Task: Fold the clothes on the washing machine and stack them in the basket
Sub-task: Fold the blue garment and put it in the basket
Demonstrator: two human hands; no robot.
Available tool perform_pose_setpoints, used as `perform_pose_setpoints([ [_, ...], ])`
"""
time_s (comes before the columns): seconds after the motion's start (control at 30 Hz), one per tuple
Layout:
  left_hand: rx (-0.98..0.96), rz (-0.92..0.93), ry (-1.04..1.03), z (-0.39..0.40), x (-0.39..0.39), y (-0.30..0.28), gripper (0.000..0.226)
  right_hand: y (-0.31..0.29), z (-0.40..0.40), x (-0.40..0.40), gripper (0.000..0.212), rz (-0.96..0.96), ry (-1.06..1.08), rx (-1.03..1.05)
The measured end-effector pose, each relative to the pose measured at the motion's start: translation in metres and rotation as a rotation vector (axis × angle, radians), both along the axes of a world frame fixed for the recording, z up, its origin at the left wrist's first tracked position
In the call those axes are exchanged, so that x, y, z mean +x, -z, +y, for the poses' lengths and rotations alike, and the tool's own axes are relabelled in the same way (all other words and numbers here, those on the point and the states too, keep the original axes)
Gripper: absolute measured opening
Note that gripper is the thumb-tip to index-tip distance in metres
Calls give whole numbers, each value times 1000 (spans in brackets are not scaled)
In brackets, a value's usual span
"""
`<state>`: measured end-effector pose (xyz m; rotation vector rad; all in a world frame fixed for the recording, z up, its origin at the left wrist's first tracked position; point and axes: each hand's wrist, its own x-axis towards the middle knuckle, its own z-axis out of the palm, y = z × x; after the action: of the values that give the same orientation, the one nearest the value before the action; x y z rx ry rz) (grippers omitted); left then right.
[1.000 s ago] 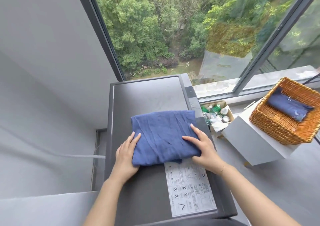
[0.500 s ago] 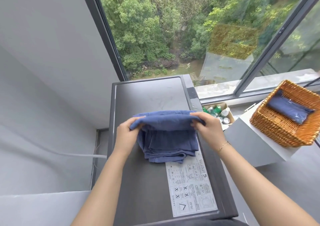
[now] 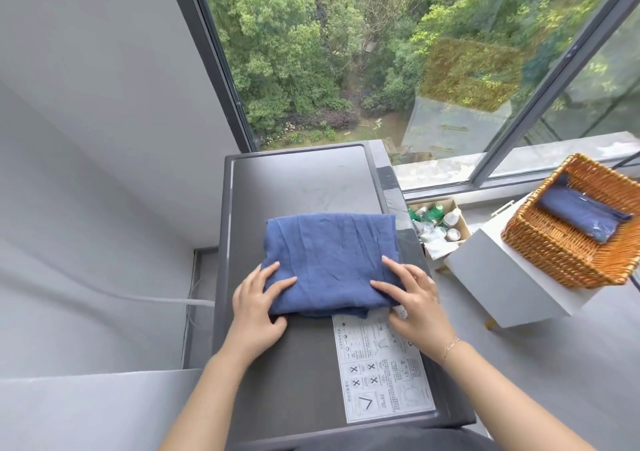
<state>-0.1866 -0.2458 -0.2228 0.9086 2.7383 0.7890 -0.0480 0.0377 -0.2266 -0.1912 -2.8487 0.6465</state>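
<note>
Soft, light, wrinkled blue folded cloth (image 3: 329, 260) on grey washing machine (image 3: 304, 364): my left hand (image 3: 258, 307) and right hand (image 3: 414, 300) press flat, ungripping; I'd lift from its near corners.

Blue cloth (image 3: 329, 260), dark grey washer top (image 3: 298, 180), orange-brown basket (image 3: 554, 253)

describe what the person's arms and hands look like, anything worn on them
Both forearms are bare, with no sleeves in view. The right hand has a thin gold-coloured chain bracelet at the wrist. The left hand wears nothing visible: no ring, watch or glove. The fingers end in short, pale nails.
</note>
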Motion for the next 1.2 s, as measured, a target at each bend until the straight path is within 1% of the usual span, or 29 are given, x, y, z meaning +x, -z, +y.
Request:
perform_pose_setpoints([
  [0.07, -102, 94, 47, 9, 4, -6, 72, -3, -2, -3, 67, -76, 2, 43],
  [0.1, -128, 126, 68, 13, 5, -7, 69, -4, -2, -5, 67, -101, -2, 58],
  [0.17, -131, 154, 72, 16, 3, -4, 58, -2, 1, -11, 55, -124, -11, 71],
  [0.23, -90, 150, 80, 16, 0, 1, 49, 2, 7, -17, 36, -100, -34, 37],
  [0.27, -68, 164, 95, 16, -2, 3, 45, 2, 8, -18, 27, -73, -47, -8],
  [0.3, -50, 183, 105, 16, -5, 2, 41, 1, 10, -20, 23, -65, -55, -88],
  [0.33, -38, 175, 115, 17, -10, -1, 39, -3, 12, -21, 23, -72, -51, -190],
  [0.37, -21, 131, 116, 18, -12, -9, 36, -8, 13, -22, 24, -101, -31, -307],
  [0.4, -4, 47, 104, 19, -15, -20, 32, -17, 14, -24, 23, -136, -3, -416],
  [0.43, 8, -87, 85, 19, -18, -31, 25, -26, 15, -26, 23, -173, 28, -524],
  [0.47, 15, -266, 67, 22, -22, -45, 18, -33, 17, -31, 26, -198, 60, -634],
  [0.5, 36, -461, 44, 25, -26, -56, 16, -40, 18, -37, 29, -207, 90, -736],
  [0.53, 84, -624, 19, 30, -30, -65, 20, -45, 19, -44, 30, -221, 118, -837],
  [0.57, 138, -736, -28, 35, -36, -70, 22, -49, 19, -53, 31, -260, 154, -938],
  [0.6, 164, -801, -91, 40, -42, -73, 22, -52, 20, -60, 29, -325, 199, -1030],
  [0.67, 115, -857, -189, 49, -57, -75, 23, -54, 19, -68, 17, -407, 259, -1163],
  [0.77, -47, -876, -204, 50, -75, -60, 34, -43, 20, -64, 15, -378, 288, -1157],
  [0.8, -71, -877, -232, 49, -78, -54, 38, -40, 19, -59, 23, -369, 309, -1178],
  [0.87, -41, -860, -327, 48, -80, -43, 41, -31, 18, -47, 57, -364, 321, -1244],
  [0.9, -1, -851, -365, 48, -79, -41, 40, -29, 16, -40, 71, -362, 294, -1225],
  [0.93, 36, -868, -400, 48, -78, -40, 41, -27, 13, -36, 79, -373, 247, -1159],
  [1.0, 111, -1001, -397, 44, -76, -44, 53, -25, 5, -32, 96, -371, 211, -992],
  [1.03, 142, -1058, -335, 40, -74, -46, 57, -25, 0, -32, 103, -371, 202, -899],
  [1.07, 178, -1072, -262, 36, -69, -46, 56, -21, -2, -33, 106, -357, 207, -824],
  [1.1, 199, -1044, -212, 30, -62, -43, 50, -19, -5, -34, 103, -333, 218, -781],
  [1.13, 218, -998, -195, 24, -54, -40, 43, -18, -7, -35, 92, -298, 244, -758],
  [1.2, 240, -908, -234, 13, -39, -31, 46, -11, -7, -37, 50, -197, 318, -722],
])
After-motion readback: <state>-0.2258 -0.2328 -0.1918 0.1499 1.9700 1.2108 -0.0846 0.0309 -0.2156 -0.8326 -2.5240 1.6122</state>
